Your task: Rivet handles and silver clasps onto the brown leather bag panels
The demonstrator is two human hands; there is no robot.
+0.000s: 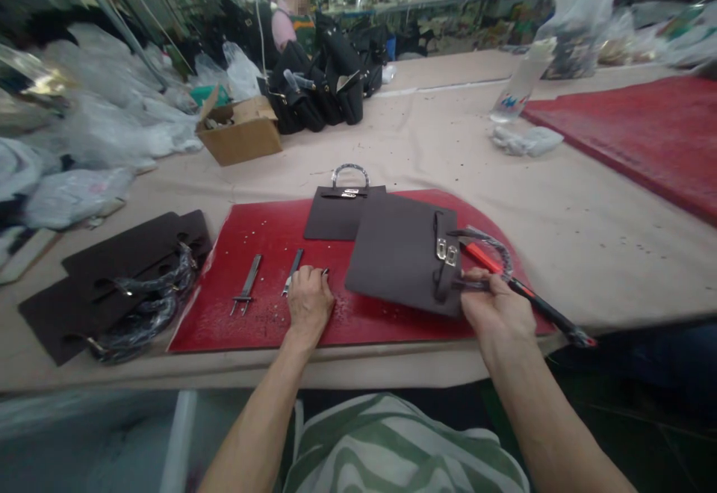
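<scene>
My right hand (498, 310) grips the plastic-wrapped handle of a dark brown bag panel (392, 246), which has a strap and metal clasp pieces. The panel is tilted over a red board (218, 321) and overlaps a second brown bag panel (330, 218) lying behind it. My left hand (309, 300) rests on the board with its fingers curled; a small dark tip shows by them, but what they hold is hidden. Beside those fingers lies a metal pronged tool (295, 263). Further left is another two-pronged metal tool (247, 284).
More brown bag panels (128, 246) with wrapped handles are stacked at left. A black-handled tool (554, 315) with red parts extends past the board's right side. Behind stand a cardboard box (240, 138), black bags (319, 90), a plastic bottle (520, 86) and a co-worker (284, 26).
</scene>
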